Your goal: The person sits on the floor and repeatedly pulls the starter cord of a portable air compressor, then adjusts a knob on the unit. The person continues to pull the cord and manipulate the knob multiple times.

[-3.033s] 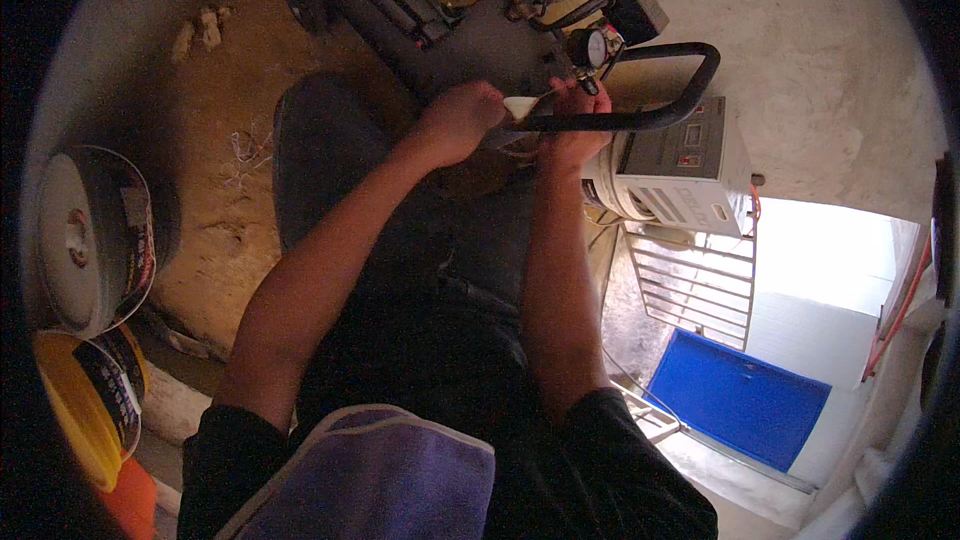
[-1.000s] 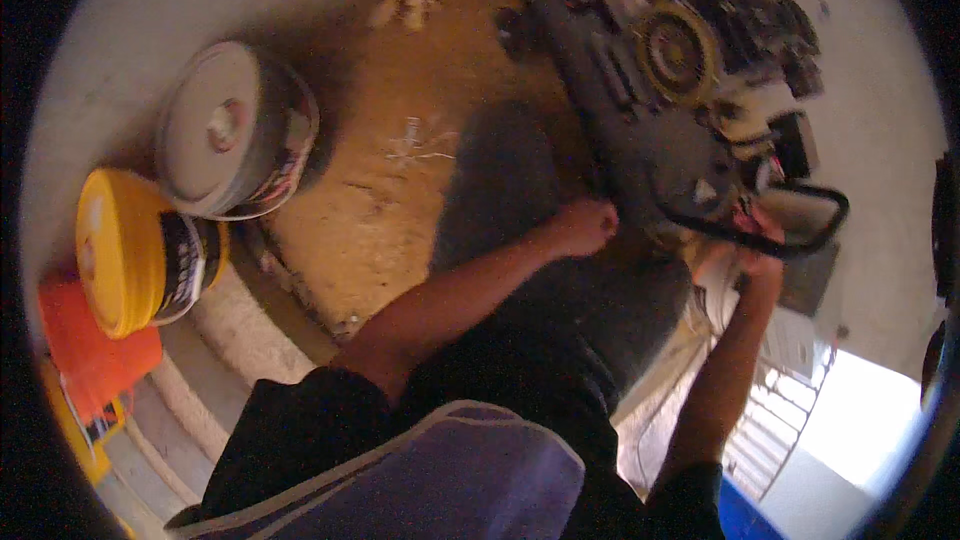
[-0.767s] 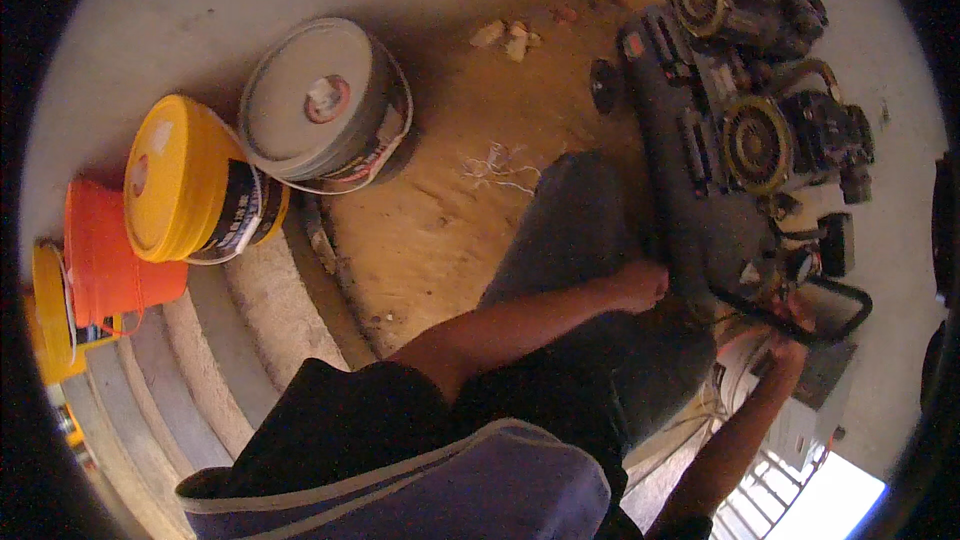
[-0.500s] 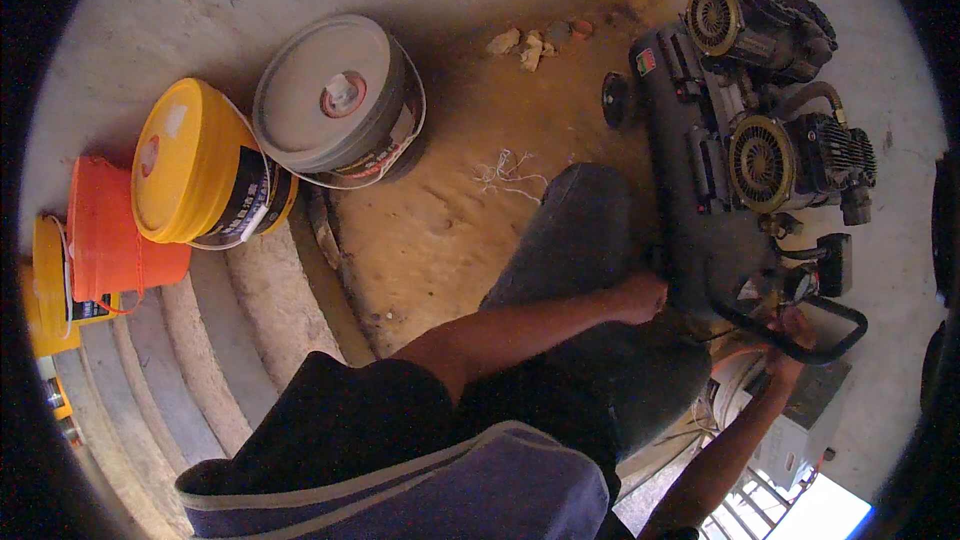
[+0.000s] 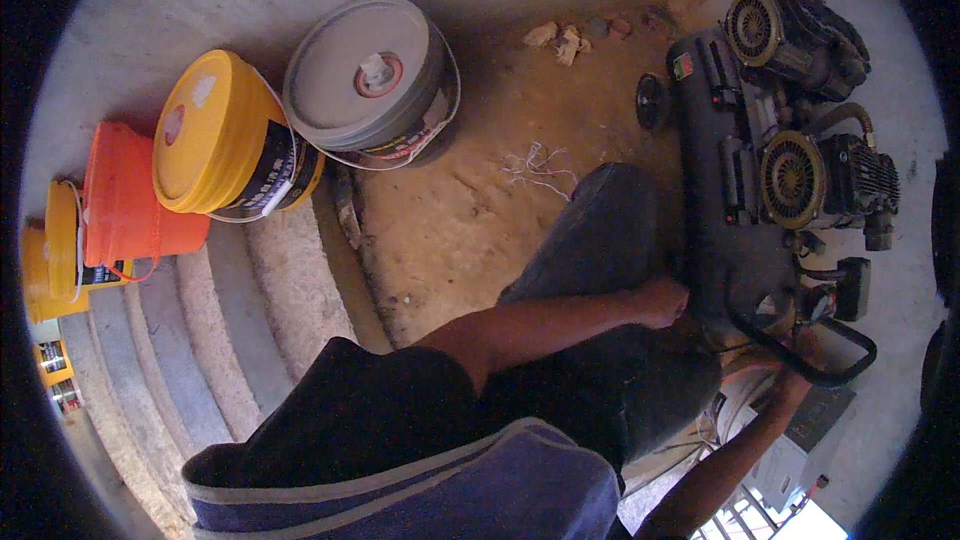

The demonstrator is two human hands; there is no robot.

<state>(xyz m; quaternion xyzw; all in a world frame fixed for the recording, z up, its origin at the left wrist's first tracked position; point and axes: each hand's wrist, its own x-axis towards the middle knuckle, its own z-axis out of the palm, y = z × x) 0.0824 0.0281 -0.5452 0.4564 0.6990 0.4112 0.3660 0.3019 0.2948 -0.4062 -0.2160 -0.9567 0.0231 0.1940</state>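
A black air compressor (image 5: pixel 708 200) with a long tank and two finned motor heads stands along the wall at my right. My left hand (image 5: pixel 662 302) is closed in a fist beside the near part of the tank, above my knee. What it grips, if anything, is hidden. My right hand (image 5: pixel 803 350) reaches behind the bent black handle (image 5: pixel 848 374) at the compressor's near end, close to a round gauge (image 5: pixel 822 302). The handle and shade cover most of its fingers.
Lidded buckets in grey (image 5: pixel 355 80) and yellow (image 5: pixel 205 135), plus an orange bucket (image 5: pixel 125 200), line the left wall by concrete steps (image 5: pixel 290 280). White string (image 5: pixel 540 170) and broken rubble (image 5: pixel 568 45) lie on the dirt floor. A grey box (image 5: pixel 780 470) sits beyond my right forearm.
My view has shifted slightly, so the buckets and compressor appear further right. Both hands keep about the same places beside the compressor.
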